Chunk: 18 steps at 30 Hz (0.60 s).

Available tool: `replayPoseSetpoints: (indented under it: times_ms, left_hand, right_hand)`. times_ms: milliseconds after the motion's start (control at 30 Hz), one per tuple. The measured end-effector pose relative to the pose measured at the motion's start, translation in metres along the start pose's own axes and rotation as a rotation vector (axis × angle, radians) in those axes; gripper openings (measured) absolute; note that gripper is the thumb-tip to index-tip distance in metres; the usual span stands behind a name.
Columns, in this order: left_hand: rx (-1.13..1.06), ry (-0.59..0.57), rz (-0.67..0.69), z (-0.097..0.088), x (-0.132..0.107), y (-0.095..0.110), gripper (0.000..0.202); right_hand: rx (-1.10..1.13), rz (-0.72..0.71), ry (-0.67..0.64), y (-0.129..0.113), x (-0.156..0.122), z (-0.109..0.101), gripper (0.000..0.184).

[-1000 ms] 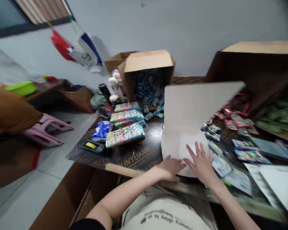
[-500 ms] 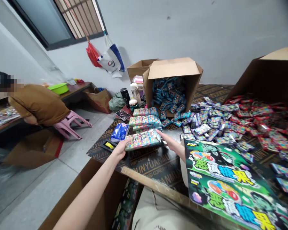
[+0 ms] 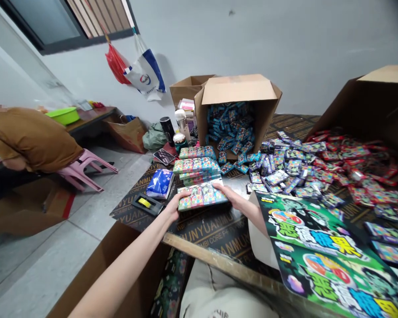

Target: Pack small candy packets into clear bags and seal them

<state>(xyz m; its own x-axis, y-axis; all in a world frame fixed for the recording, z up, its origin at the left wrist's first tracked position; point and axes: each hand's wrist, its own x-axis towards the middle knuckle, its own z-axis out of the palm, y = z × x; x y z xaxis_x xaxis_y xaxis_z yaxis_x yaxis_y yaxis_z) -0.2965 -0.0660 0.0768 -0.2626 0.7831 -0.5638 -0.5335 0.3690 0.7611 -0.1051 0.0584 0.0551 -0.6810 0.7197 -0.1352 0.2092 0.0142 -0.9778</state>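
Observation:
Both my hands grip a flat colourful candy pack (image 3: 201, 195) by its ends, just above the dark table (image 3: 205, 229). My left hand (image 3: 174, 206) pinches the pack's left end and my right hand (image 3: 230, 195) closes over its right end. Behind it lies a stack of similar packs (image 3: 195, 166). A large green printed display card (image 3: 321, 247) leans against my right forearm and covers my wrist.
A tipped cardboard box (image 3: 239, 110) spills small blue packets, and another box (image 3: 371, 110) at right spills red ones (image 3: 358, 159). A blue tissue pack (image 3: 159, 183), yellow-black tool (image 3: 147, 203), bottles (image 3: 175, 126) and open carton (image 3: 126, 265) stand nearby. A person in brown (image 3: 29, 137) sits at left.
My hands left the white folded card and moved left to the colourful pack. They took hold of it and drew it slightly towards me. The green card now rests at right.

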Motion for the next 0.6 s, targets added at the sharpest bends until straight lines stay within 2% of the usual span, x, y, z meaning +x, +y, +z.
replayPoseSetpoints:
  times_ms: [67, 100, 200, 267, 367, 467, 600]
  left_hand:
    - [0.003, 0.001, 0.045, 0.001, -0.004, -0.008, 0.045]
    - [0.002, 0.004, 0.069, 0.000, -0.007, -0.012, 0.051]
    - [0.076, 0.001, 0.214, -0.008, -0.016, -0.021, 0.081]
    - [0.238, -0.034, 0.370, -0.017, -0.022, -0.027, 0.104]
    - [0.520, -0.127, 0.526, -0.028, -0.031, -0.035, 0.122]
    - [0.644, -0.210, 0.548, -0.032, -0.039, -0.042, 0.124]
    - [0.638, -0.329, 0.462, -0.030, -0.039, -0.046, 0.124]
  right_hand:
    - [0.052, 0.110, 0.015, -0.001, -0.011, 0.002, 0.058]
    - [0.075, 0.116, 0.015, -0.002, -0.017, 0.002, 0.063]
    - [0.093, 0.018, -0.023, -0.005, -0.033, -0.003, 0.090]
    - [-0.073, -0.100, -0.042, -0.006, -0.044, -0.008, 0.111]
    - [-0.549, -0.199, -0.067, -0.010, -0.055, -0.014, 0.124]
    - [-0.889, -0.286, -0.158, -0.021, -0.056, -0.012, 0.125]
    - [-1.000, -0.344, -0.323, -0.033, -0.049, 0.001, 0.121]
